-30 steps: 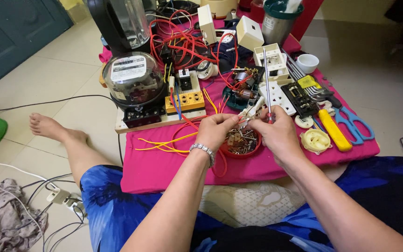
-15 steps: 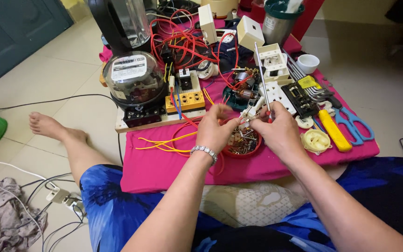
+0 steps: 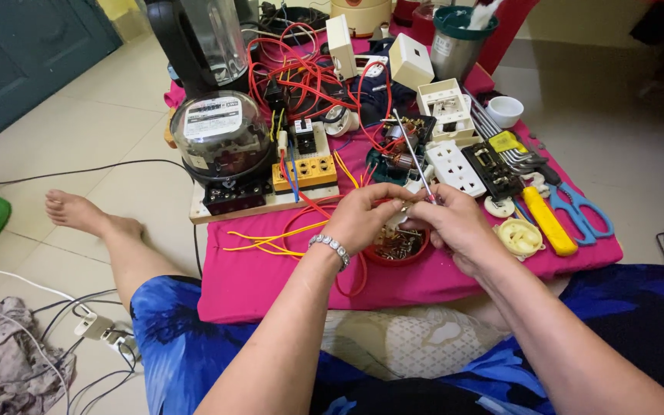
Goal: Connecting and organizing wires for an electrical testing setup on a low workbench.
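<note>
Head view: both hands meet over a small red bowl [image 3: 398,247] of metal bits on the pink cloth [image 3: 270,273]. The right hand [image 3: 455,227] is closed round the lower end of a thin screwdriver [image 3: 413,154]; its steel shaft runs up and away from the hand, tilted slightly left, its long axis pointing toward the heap of red wires [image 3: 301,77]. The left hand [image 3: 363,215], a beaded bracelet [image 3: 330,247] on its wrist, is pinched shut on something small just beside the right fingertips; what it is cannot be told. The two hands touch, so neither is nearer the work than the other.

Left of the left hand lie loose yellow wires [image 3: 263,234], smooth and springy, and beyond them a glass-domed meter [image 3: 217,138] on a board. Right of the right hand lie a white socket plate [image 3: 455,165], a yellow-handled knife [image 3: 547,223] and blue scissors [image 3: 585,211], all hard plastic and steel.
</note>
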